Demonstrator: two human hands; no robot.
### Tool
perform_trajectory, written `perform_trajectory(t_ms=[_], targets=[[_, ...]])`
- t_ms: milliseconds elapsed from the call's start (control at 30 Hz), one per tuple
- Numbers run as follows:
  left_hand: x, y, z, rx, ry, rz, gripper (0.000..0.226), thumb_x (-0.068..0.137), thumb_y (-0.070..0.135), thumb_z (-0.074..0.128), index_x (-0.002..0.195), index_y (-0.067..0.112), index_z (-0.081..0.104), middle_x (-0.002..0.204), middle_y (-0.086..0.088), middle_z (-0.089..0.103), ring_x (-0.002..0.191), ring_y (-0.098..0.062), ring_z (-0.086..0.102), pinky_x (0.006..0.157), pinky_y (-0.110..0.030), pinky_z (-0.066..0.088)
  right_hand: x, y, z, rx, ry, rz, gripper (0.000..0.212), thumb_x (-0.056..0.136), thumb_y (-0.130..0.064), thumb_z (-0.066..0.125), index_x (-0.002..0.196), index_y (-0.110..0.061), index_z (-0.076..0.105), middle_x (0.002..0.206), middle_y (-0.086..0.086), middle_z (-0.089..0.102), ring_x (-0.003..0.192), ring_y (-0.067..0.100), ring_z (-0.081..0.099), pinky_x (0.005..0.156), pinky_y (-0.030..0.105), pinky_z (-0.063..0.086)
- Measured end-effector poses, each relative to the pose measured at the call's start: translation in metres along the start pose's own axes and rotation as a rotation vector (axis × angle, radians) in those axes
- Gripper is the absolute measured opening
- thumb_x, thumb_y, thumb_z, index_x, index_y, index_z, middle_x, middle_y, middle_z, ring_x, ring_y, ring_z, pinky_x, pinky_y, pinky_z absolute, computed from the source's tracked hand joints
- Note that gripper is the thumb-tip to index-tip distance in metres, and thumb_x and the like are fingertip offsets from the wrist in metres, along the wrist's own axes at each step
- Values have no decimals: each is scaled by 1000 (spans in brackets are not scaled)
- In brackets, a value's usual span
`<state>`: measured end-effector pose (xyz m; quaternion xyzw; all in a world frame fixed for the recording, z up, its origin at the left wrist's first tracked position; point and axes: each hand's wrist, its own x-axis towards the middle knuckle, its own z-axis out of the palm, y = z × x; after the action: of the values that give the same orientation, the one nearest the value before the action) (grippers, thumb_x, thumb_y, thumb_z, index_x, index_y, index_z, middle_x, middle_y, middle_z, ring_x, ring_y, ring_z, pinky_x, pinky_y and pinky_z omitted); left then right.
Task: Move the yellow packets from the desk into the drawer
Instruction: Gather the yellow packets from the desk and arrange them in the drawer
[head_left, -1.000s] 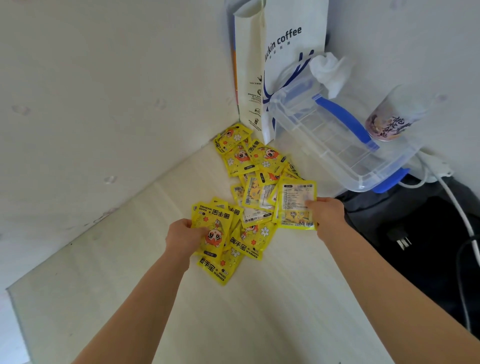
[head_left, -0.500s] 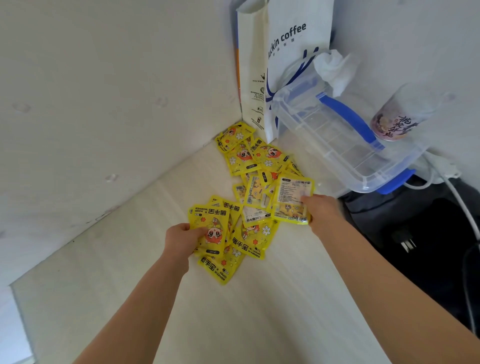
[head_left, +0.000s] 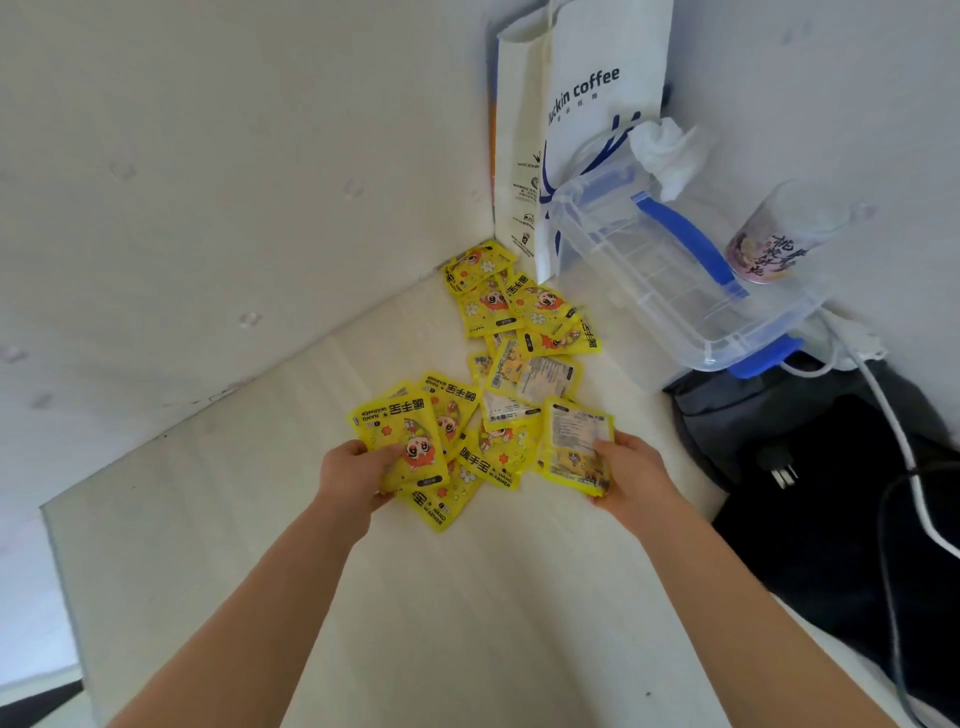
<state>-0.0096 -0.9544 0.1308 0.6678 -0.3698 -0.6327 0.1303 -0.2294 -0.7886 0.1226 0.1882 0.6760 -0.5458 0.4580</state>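
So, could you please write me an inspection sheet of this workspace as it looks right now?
Surface: pale desk set in a white-walled corner.
Job's things: yellow packets scattered toward the corner; drawer not in view.
Clutter: coffee bag, clear plastic box with a blue handle, tissue, cup, dark bag.
Hands: left hand grips front-up packets; right hand grips packets back-side up.
Cables: white cable and a plug on the dark bag.
Surroundings: nothing seen beyond walls.

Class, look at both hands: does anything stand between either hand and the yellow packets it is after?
Nothing visible does. The left hand already grips one yellow packet, and the right hand grips another packet. No drawer is in view.
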Motion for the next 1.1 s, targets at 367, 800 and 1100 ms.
perform_trajectory(t_ms=[367, 800, 1100], targets=[[-51, -50, -33, -149, -76, -40, 15, 88, 4, 65, 101, 10, 61, 100, -11, 69, 85, -26, 66, 78, -41, 51, -56, 69, -31, -25, -91, -70, 23, 93, 0, 54, 115, -3, 61, 105, 20, 69, 89, 35, 68, 76, 45, 56], [-97, -98, -78, -138, -260, -17, 16, 88, 4, 65, 102, 10, 65, 96, -9, 74, 85, -26, 69, 71, -35, 52, -129, 140, -40, -68, -61, -224, 21, 91, -3, 58, 110, -6, 68, 100, 18, 73, 93, 38, 70, 85, 52, 55], [-126, -143, -128, 127, -412, 76, 21, 88, 5, 61, 108, 4, 64, 97, -14, 74, 76, -25, 70, 70, -36, 55, -217, 234, -58, 279, 55, -271, 14, 89, -4, 60, 98, -7, 70, 90, 14, 76, 77, 29, 73, 67, 39, 59]])
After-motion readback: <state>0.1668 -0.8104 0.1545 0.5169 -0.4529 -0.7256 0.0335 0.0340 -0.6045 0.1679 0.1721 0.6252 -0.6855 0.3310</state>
